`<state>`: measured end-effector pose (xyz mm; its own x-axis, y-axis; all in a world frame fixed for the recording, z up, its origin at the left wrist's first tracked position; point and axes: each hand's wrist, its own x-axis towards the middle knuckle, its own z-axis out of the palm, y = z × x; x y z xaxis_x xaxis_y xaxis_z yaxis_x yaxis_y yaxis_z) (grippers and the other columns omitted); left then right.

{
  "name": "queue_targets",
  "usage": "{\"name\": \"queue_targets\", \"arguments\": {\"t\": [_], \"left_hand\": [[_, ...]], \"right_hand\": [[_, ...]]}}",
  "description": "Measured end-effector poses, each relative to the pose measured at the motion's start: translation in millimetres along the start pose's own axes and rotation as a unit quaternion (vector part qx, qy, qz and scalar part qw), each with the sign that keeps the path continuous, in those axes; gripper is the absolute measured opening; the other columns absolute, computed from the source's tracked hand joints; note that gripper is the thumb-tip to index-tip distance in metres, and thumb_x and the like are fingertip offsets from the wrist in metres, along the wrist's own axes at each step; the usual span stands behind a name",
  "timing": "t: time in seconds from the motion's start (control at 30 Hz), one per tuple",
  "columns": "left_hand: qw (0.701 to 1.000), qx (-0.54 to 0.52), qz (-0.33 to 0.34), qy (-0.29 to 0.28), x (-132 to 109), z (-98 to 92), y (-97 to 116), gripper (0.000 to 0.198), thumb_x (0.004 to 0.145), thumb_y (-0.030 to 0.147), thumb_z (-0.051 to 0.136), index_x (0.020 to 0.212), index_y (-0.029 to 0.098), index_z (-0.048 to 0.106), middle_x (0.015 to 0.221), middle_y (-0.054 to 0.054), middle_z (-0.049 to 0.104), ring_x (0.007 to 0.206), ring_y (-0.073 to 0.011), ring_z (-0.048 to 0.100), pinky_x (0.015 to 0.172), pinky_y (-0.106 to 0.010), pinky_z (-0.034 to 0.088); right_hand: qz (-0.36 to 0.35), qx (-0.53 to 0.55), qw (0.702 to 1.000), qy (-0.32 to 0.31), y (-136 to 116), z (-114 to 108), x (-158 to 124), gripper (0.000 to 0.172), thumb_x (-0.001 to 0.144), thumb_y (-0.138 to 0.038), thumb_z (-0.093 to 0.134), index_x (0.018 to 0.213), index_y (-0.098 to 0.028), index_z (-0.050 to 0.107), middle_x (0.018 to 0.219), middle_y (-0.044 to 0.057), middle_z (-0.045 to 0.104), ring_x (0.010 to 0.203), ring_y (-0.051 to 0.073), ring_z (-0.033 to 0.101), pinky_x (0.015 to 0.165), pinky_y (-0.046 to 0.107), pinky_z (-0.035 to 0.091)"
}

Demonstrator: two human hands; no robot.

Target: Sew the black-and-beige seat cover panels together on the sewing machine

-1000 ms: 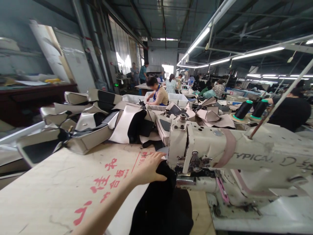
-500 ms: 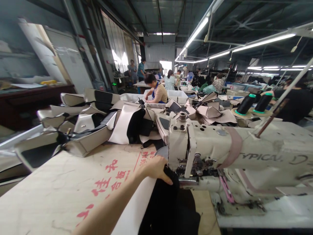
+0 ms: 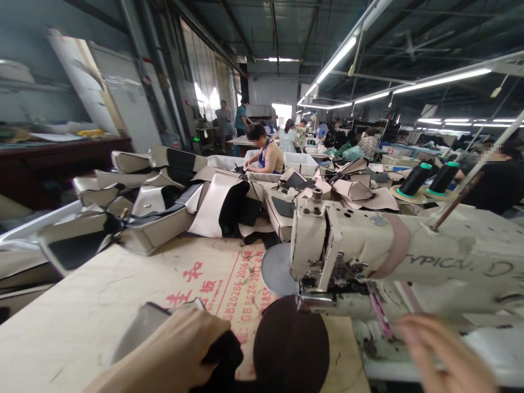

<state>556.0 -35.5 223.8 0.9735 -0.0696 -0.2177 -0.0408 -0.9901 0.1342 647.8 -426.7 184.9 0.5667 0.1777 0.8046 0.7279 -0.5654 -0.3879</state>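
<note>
My left hand is closed around a beige-and-black bag piece, low over the plywood board. The piece's black part bunches out beside my fingers, and my hand hides much of it. A dark brown rounded flap lies flat on the board in front of the sewing machine's needle area; whether it joins the held piece I cannot tell. My right hand is at the lower right, in front of the machine base beside a pink strip. Motion blurs its fingers, and no held thing shows.
Many beige-and-black bag pieces are heaped behind the board. A grey disc sits left of the machine head. Black thread cones stand behind the machine. A person in an apron works beyond the heap beside white bins.
My left hand has moved left and toward me from the machine head, drawing the bag piece along. The grey disc and brown flap are uncovered. My right hand has come into view.
</note>
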Motion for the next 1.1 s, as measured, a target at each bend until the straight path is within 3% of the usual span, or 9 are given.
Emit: {"name": "queue_targets", "arguments": {"t": [0.07,0.2,0.37,0.53,0.63,0.73,0.87,0.97,1.1], "left_hand": [[1.0,0.006,0.004,-0.009,-4,8.0,9,0.014,0.059,0.02,0.056,0.07,0.021,0.063,0.069,-0.002,0.067,0.067,-0.0233,0.06,0.056,-0.028,0.028],[0.999,0.035,-0.001,0.004,-5,15.8,10,0.011,0.063,0.022,0.054,0.072,0.022,0.06,0.07,-0.002,0.067,0.069,-0.0242,0.063,0.055,-0.028,0.028],[0.998,0.068,0.007,0.002,-6,11.1,11,0.017,0.062,0.022,0.052,0.077,0.023,0.061,0.074,-0.002,0.068,0.071,-0.0254,0.063,0.057,-0.029,0.034],[0.996,0.091,-0.003,-0.013,-2,-2.2,16,0.018,0.061,0.022,0.05,0.074,0.021,0.061,0.076,-0.005,0.068,0.074,-0.0283,0.064,0.057,-0.031,0.04],[0.995,0.09,-0.024,-0.037,-14,-12.5,25,0.018,0.059,0.021,0.05,0.073,0.021,0.061,0.074,-0.005,0.068,0.073,-0.0289,0.064,0.058,-0.033,0.042],[0.995,0.06,-0.026,-0.078,-38,-24.6,44,0.021,0.06,0.019,0.049,0.077,0.023,0.062,0.081,-0.004,0.068,0.077,-0.0269,0.063,0.066,-0.036,0.044],[0.995,0.062,-0.023,-0.069,-48,-48.4,62,0.017,0.064,0.02,0.051,0.077,0.023,0.061,0.082,-0.003,0.068,0.077,-0.0252,0.061,0.067,-0.034,0.043],[0.996,0.09,0.015,-0.005,-24,-76.0,65,0.012,0.063,0.022,0.054,0.072,0.022,0.061,0.071,-0.002,0.065,0.07,-0.0241,0.06,0.063,-0.032,0.04],[0.991,0.092,0.065,0.066,34,-110.5,72,0.016,0.061,0.026,0.058,0.076,0.022,0.063,0.073,-0.001,0.063,0.072,-0.0209,0.06,0.062,-0.026,0.039]], "right_hand": [[0.037,0.086,0.996,-0.009,-43,44,-14,0.011,0.083,-0.02,0.056,0.087,-0.026,0.064,0.082,0.003,0.067,0.071,0.015,0.065,0.068,0.025,0.051],[0.135,0.248,0.956,-0.079,-109,105,-9,0.039,0.091,-0.025,0.043,0.129,-0.019,0.039,0.079,0.002,0.063,0.054,0.009,0.058,0.049,0.017,0.047],[0.229,0.302,0.925,-0.038,-131,136,14,0.04,0.094,-0.032,0.037,0.128,-0.014,0.028,0.075,0.001,0.056,0.057,0.01,0.056,0.052,0.018,0.047],[0.042,0.13,0.981,-0.135,-99,122,13,0.023,0.09,-0.034,0.047,0.107,-0.018,0.05,0.06,-0.003,0.055,0.051,0.012,0.054,0.05,0.02,0.043],[-0.031,0.067,0.995,-0.064,-93,103,8,0.022,0.09,-0.023,0.048,0.11,-0.018,0.053,0.089,0.006,0.064,0.076,0.015,0.062,0.065,0.022,0.047],[-0.13,0.105,0.98,-0.111,-111,101,2,0.03,0.093,-0.022,0.036,0.12,-0.015,0.048,0.11,0.012,0.059,0.087,0.016,0.061,0.073,0.024,0.049],[-0.177,0.187,0.922,-0.29,-125,111,3,0.028,0.095,-0.024,0.031,0.102,-0.02,0.058,0.087,0.003,0.063,0.071,0.013,0.06,0.062,0.022,0.048],[-0.054,0.226,0.949,-0.215,-112,110,18,0.022,0.093,-0.026,0.041,0.09,-0.02,0.062,0.079,0.001,0.062,0.073,0.011,0.06,0.066,0.019,0.047],[-0.02,0.106,0.994,0.025,-99,118,36,0.014,0.09,-0.019,0.049,0.088,-0.015,0.062,0.076,0.004,0.065,0.069,0.011,0.061,0.064,0.019,0.045]]}}
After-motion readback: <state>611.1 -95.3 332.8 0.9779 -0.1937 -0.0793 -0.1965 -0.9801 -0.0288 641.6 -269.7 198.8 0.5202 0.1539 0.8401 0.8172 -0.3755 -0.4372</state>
